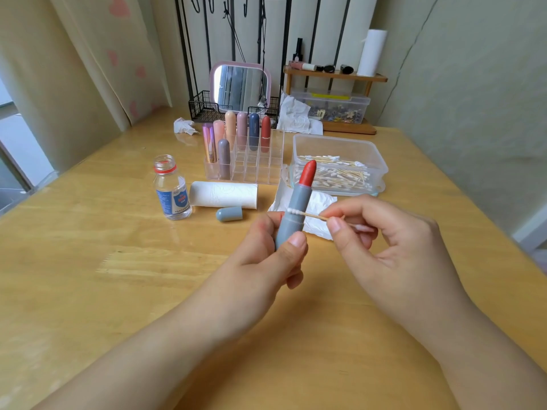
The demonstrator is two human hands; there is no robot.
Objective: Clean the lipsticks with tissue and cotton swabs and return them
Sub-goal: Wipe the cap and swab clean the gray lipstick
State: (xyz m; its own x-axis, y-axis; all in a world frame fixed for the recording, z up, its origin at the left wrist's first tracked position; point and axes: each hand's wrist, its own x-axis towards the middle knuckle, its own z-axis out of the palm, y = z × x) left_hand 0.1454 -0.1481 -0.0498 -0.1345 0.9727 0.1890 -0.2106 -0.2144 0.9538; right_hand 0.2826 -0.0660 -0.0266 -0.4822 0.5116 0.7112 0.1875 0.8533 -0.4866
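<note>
My left hand (275, 255) grips a grey lipstick (296, 208) upright, its red bullet extended at the top. My right hand (381, 235) pinches a wooden cotton swab (307, 214) whose white tip touches the grey tube just below the bullet. The lipstick's grey cap (229, 214) lies on the table beside a tissue roll (224, 194). A flat tissue (318, 208) lies behind the lipstick. Several capped lipsticks stand in a clear acrylic organizer (268, 170). A clear box (376, 161) holds several cotton swabs.
An uncapped clear bottle with a blue label (172, 190) stands left of the tissue roll. A crumpled tissue (184, 126), a pink mirror (240, 85) in a black wire rack, more tissues (296, 116) and a wooden shelf (336, 74) line the back edge.
</note>
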